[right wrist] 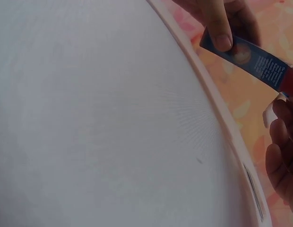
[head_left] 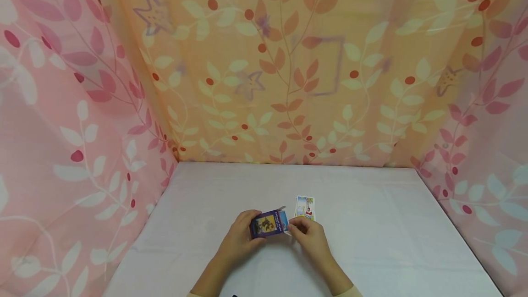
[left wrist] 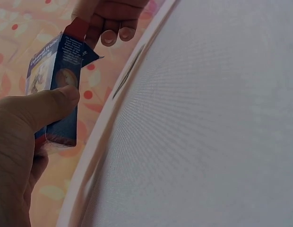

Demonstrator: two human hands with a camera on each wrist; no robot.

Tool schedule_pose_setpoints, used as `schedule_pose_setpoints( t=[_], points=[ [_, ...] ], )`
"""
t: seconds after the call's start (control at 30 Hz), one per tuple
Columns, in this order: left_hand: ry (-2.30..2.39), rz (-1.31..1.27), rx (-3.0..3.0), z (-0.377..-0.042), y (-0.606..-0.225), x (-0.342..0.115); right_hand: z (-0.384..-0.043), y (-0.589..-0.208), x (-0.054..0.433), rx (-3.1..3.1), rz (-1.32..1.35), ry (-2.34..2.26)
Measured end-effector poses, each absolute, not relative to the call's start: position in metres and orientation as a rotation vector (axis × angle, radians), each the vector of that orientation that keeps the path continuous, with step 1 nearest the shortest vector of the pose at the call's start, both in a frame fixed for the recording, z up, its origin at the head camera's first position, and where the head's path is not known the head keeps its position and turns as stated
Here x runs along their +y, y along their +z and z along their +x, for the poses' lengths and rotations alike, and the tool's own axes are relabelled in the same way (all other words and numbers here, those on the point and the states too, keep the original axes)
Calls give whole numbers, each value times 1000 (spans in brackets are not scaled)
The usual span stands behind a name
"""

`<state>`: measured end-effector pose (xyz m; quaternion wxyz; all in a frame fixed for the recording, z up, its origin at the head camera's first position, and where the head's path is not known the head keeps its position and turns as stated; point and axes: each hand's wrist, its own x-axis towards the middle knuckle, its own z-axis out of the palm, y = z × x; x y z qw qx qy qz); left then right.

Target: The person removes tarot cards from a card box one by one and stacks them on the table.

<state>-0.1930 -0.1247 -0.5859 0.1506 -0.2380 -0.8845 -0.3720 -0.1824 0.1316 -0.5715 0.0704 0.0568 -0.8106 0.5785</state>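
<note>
A small dark-blue card box (head_left: pixel 267 224) with a picture on its front lies tilted in my left hand (head_left: pixel 239 237), the thumb along its narrow side in the left wrist view. A flap (left wrist: pixel 91 55) stands out at its open end. There, the thumb and forefinger of my right hand (head_left: pixel 310 237) pinch a part of the box end; a red strip (left wrist: pixel 76 28) shows beside these fingers. Whether that strip is a flap or contents I cannot tell. Just beyond the right hand, some picture cards (head_left: pixel 305 206) with white borders lie overlapping on the table.
A white cloth covers the table (head_left: pixel 371 233). Leaf-patterned curtains stand around it: an orange one (head_left: pixel 288 127) at the back and pink ones at the left (head_left: pixel 103 127) and right (head_left: pixel 486 150).
</note>
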Motion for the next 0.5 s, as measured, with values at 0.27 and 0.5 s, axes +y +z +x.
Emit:
schedule_pose_setpoints(
  t=[0.27, 0.5],
  points=[
    [-1066, -675, -2538, -193, -587, -126, -182, -571, 134, -2412, 169, 1770],
    [-1066, -665, -2549, -194, -587, -127, -183, -570, 135, -2384, 141, 1786]
  ],
)
